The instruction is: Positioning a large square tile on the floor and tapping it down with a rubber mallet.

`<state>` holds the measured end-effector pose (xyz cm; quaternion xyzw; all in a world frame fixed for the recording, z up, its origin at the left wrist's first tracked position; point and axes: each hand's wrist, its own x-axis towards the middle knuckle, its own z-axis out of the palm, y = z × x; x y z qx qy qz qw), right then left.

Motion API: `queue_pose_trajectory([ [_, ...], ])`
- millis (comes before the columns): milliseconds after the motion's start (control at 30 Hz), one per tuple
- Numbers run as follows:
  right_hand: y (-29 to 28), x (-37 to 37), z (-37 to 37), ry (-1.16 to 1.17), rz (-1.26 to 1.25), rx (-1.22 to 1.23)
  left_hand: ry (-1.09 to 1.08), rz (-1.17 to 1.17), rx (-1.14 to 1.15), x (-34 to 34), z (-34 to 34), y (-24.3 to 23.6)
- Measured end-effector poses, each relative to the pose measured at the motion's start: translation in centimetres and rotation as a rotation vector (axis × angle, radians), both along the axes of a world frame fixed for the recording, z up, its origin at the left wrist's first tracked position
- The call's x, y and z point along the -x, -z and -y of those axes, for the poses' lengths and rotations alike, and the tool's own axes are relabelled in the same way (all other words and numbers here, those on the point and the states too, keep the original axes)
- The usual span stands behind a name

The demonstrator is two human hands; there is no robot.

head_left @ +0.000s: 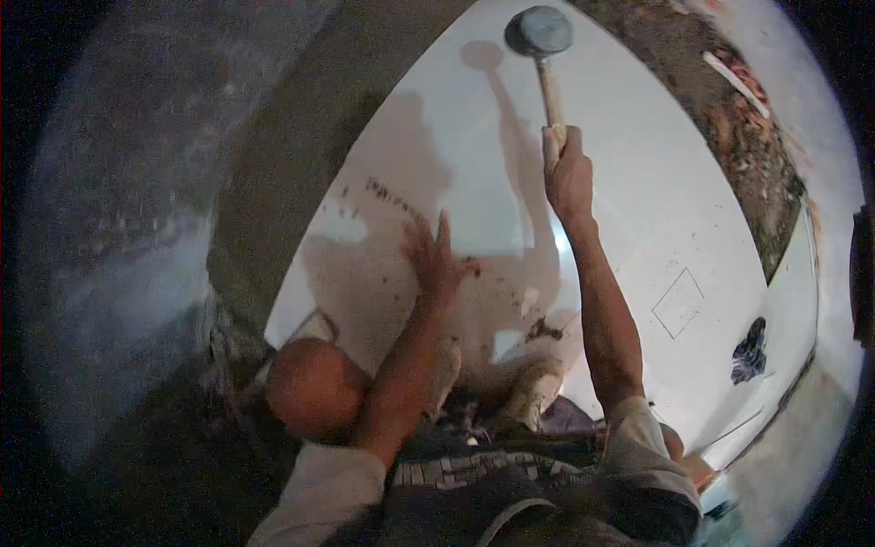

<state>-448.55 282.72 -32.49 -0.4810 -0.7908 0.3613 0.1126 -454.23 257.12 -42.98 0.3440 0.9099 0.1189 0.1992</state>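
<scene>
The left hand [433,260] is held with its fingers spread and nothing gripped over a large, flat, glossy white panel [638,219], though whether the surface is touched cannot be told. To its right, a round-headed, dark grey mallet with a pale wooden handle [549,87] is held above the panel's far end, its handle encircled by the curled fingers of the right hand [570,178]. Farther right, a thin, dark diamond outline [678,304] is seen on the panel, with a brown, rough strip of rubble [734,146] beyond its edge.

Right hand [570,179] far forward in a curled grip, left hand [437,267] nearer, fingers [444,232] wide apart
</scene>
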Motion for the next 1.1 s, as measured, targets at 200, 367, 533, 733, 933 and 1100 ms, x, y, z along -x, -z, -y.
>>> queue_pose_trajectory([
  [200, 5.1, 0.5, 1.2, -0.112, 0.176, -0.047, 0.004, 0.037, 0.044, 0.1, -0.6, -0.9],
  [367, 0.3, 0.7, 2.8, -0.062, 0.034, 0.036, 0.008, 0.099, 0.067, -0.5, -0.4, -2.1],
  [533, 4.1, -0.6, 1.4, -0.105, 0.180, -0.046, -0.014, 0.089, 0.032, -0.9, -0.7, -1.6],
  [733, 3.4, -2.7, 2.3, -0.113, 0.105, -0.073, 0.003, 0.057, 0.025, -0.9, -1.2, -1.8],
  [933, 1.2, -2.8, 5.5, -0.085, 0.157, 0.063, 0.027, 0.060, 0.024, -1.6, 0.8, -0.7],
  [1100, 7.1, -3.2, 3.7, -0.246, 0.248, 0.043, 0.033, -0.002, 0.028, -0.8, -1.2, 1.0],
])
